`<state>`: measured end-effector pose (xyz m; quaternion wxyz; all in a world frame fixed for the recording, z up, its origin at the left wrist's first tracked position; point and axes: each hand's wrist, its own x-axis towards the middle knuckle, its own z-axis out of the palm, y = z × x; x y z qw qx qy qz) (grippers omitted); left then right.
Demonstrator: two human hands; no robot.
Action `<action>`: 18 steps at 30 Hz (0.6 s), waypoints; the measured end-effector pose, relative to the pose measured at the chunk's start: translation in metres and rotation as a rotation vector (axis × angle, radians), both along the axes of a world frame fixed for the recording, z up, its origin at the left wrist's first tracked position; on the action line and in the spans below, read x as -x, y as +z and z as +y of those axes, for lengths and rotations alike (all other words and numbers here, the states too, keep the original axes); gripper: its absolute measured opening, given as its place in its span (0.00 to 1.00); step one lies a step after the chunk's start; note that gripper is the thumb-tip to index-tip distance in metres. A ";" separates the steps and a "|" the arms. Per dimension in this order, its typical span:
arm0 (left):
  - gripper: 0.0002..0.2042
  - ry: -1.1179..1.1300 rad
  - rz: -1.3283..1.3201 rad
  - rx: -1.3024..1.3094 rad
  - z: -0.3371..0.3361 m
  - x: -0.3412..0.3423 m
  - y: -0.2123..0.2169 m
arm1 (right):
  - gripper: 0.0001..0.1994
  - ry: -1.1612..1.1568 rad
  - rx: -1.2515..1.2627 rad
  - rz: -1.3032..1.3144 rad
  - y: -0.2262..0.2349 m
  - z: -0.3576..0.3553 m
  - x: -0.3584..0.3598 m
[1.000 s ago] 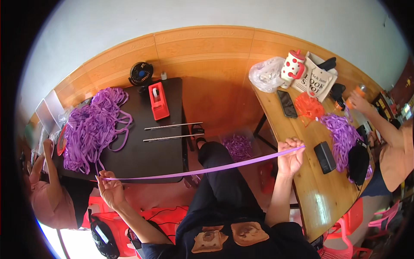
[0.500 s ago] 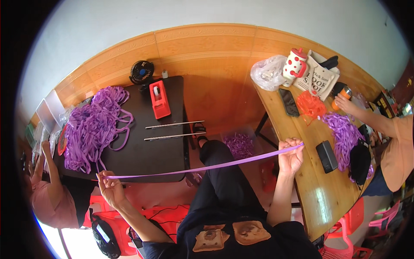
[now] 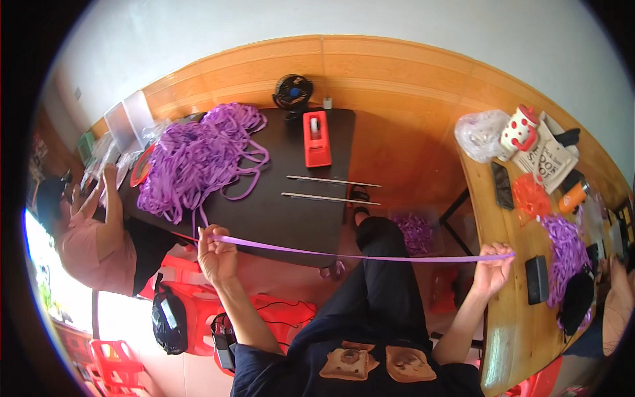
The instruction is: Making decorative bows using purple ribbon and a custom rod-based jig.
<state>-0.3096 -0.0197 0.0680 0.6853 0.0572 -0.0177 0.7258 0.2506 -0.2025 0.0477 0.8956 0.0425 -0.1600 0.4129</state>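
We hold a purple ribbon point(image 3: 410, 259) between our left hand point(image 3: 218, 259), beside the dark counter point(image 3: 291, 221), and our right hand point(image 3: 491, 272), near the wooden counter point(image 3: 506, 337); the fingers point(image 3: 495, 249) of each pinch it.

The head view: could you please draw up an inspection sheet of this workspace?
Surface: black table at left, wooden table at right.
Job's things: purple strip stretched between the hands, sagging slightly; purple heap on the black table.
Clutter: red tape dispenser, small fan and two thin rods on the black table; phone, orange bottle and black case on the wooden one.
Hands: left hand and right hand each pinch the strip.
Cables: thin black cable over a red seat.
Surroundings: person in pink at left; wood-coloured wall panel behind.
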 end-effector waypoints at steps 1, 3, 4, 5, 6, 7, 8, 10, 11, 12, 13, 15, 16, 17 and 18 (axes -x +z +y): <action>0.07 -0.016 -0.009 -0.019 -0.001 -0.002 0.001 | 0.09 -0.003 0.013 -0.011 -0.001 -0.001 -0.001; 0.06 -0.037 -0.002 -0.044 -0.003 -0.006 0.003 | 0.10 0.012 -0.004 -0.012 -0.002 -0.003 -0.003; 0.05 -0.043 -0.025 -0.040 -0.004 -0.007 0.004 | 0.10 0.011 -0.008 -0.018 -0.002 -0.003 -0.004; 0.04 -0.010 0.015 -0.032 -0.005 -0.008 0.005 | 0.10 -0.001 0.007 -0.029 -0.003 -0.004 -0.005; 0.05 -0.013 0.007 -0.035 -0.006 -0.010 0.005 | 0.10 0.018 -0.015 -0.022 -0.003 -0.005 -0.005; 0.04 0.001 0.000 -0.036 -0.006 -0.011 0.006 | 0.09 0.016 -0.021 -0.021 -0.004 -0.005 -0.005; 0.04 0.012 -0.008 -0.037 -0.007 -0.013 0.006 | 0.08 0.006 -0.007 -0.038 -0.004 -0.005 -0.005; 0.03 0.003 -0.017 -0.051 -0.007 -0.017 0.006 | 0.08 0.023 -0.033 -0.023 -0.004 -0.005 -0.006; 0.03 -0.001 -0.020 -0.059 -0.007 -0.018 0.007 | 0.07 -0.002 -0.026 -0.060 -0.004 -0.005 -0.006; 0.03 0.008 -0.021 -0.048 -0.007 -0.019 0.007 | 0.07 0.000 -0.027 -0.070 -0.004 -0.006 -0.006; 0.03 0.017 -0.021 -0.037 -0.007 -0.020 0.008 | 0.06 0.000 -0.027 -0.080 -0.004 -0.006 -0.006; 0.03 0.008 -0.046 -0.034 -0.008 -0.022 0.010 | 0.05 0.026 -0.046 -0.088 -0.004 -0.007 -0.006; 0.03 0.015 -0.024 -0.034 -0.008 -0.022 0.010 | 0.05 0.012 -0.029 -0.105 -0.003 -0.007 -0.006; 0.03 0.019 -0.022 -0.029 -0.008 -0.022 0.010 | 0.05 0.006 -0.022 -0.106 -0.003 -0.007 -0.006; 0.03 0.024 -0.038 -0.015 -0.008 -0.023 0.010 | 0.05 -0.001 -0.014 -0.107 -0.003 -0.008 -0.006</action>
